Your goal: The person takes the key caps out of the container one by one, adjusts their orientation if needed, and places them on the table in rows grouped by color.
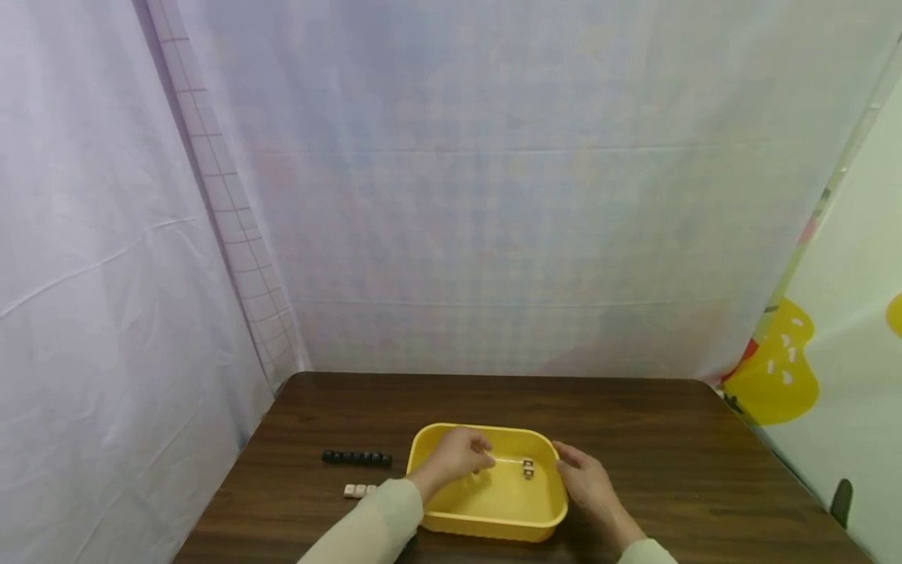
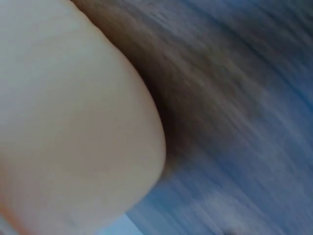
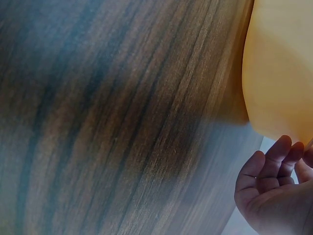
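Observation:
A yellow plastic basin [image 1: 521, 531] stands on the dark wooden table. My left hand [image 1: 453, 454] reaches over its left side with bent fingers and thumb above the inside; whether they pinch something small is too unclear to see. Two small brown-and-white square pieces [image 1: 528, 468] lie inside, to the right of that hand. At the basin's right rim is my right hand [image 1: 588, 482], its fingers lightly bent against the outer side. The right wrist view shows this hand [image 3: 279, 196] beside the yellow wall. Bare skin fills much of the left wrist view, hiding the fingers.
Left of the basin lies a row of small black blocks [image 1: 357, 458]. Nearer me is a row of small whitish blocks [image 1: 361, 491], partly behind my left forearm. Pale curtains [image 1: 493, 196] hang behind the table [image 1: 655, 446] and at its sides.

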Demonstrator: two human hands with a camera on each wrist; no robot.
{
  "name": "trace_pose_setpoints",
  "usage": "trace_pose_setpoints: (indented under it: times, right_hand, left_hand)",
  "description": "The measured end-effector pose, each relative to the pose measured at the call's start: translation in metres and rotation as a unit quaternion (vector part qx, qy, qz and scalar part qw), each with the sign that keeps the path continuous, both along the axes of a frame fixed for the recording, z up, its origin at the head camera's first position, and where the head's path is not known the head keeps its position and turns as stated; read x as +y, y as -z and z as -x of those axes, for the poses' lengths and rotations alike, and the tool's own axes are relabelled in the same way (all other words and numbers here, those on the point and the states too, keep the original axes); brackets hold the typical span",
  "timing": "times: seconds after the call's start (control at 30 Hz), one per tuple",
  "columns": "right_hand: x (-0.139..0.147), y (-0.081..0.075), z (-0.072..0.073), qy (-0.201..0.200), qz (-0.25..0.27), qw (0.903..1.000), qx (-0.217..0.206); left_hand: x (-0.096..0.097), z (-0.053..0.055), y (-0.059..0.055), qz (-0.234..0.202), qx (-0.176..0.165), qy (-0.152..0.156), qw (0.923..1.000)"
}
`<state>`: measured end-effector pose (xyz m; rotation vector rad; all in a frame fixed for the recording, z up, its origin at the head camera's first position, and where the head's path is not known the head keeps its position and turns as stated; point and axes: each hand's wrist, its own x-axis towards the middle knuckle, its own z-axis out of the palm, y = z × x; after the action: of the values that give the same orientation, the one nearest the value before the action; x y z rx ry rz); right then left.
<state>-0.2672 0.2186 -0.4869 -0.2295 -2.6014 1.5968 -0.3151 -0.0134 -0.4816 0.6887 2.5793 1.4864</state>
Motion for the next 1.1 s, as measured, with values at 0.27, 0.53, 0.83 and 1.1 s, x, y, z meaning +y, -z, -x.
trace_pose_setpoints:
  times: [0.27, 0.53, 0.83, 1.1]
  right_hand:
    - [0.0, 0.001, 0.0, 0.0, -0.006, 1.0, 0.003]
    - [0.0, 0.0, 0.0, 0.001, -0.006, 1.0, -0.002]
    - [-0.001, 0.0, -0.001, 0.002, -0.019, 0.9997, 0.011]
    - [-0.001, -0.002, -0.002, 0.003, -0.002, 1.0, -0.006]
  left_hand:
    - [-0.019, -0.001, -0.009, 0.023, 0.016, 0.0, 0.9996]
    - [-0.038, -0.002, -0.015, 0.019, 0.035, 0.009, 0.9992]
    - [-0.068, -0.004, -0.021, 0.025, 0.043, 0.009, 0.9987]
    - [-0.111, -0.003, -0.024, 0.02, 0.04, -0.03, 0.9985]
